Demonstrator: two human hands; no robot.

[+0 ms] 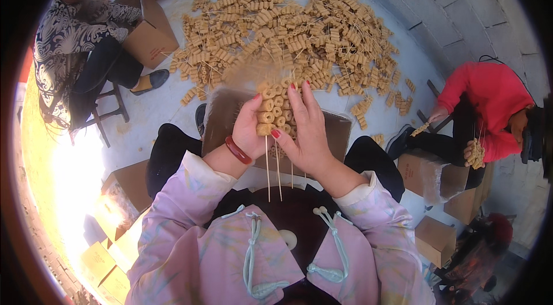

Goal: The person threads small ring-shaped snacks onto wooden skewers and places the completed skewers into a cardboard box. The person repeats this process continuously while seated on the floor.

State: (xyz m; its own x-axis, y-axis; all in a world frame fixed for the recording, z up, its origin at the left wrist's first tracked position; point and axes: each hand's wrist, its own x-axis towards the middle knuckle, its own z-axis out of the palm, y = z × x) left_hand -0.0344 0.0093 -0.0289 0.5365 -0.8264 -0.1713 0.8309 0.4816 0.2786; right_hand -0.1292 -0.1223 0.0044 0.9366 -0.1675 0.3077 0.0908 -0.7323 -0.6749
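Between my two hands I hold a bunch of skewers (275,110), tan ring-shaped food pieces threaded on thin sticks. My left hand (252,132) is closed around the bunch's left side, a red bangle at the wrist. My right hand (307,132) presses on its right side, fingers pointing away and thumb across the lower pieces. Several bare stick ends point down toward my lap. Below the bunch stands an open cardboard box (222,118) with a clear plastic liner, between my knees. Its contents are mostly hidden by my hands.
A large heap of similar skewers (288,28) covers the floor ahead. At the left a person in a patterned top (75,46) sits by a cardboard box (151,40). A person in red (484,97) holds skewers at the right. More boxes (429,175) stand around; a block wall (455,11) borders the right.
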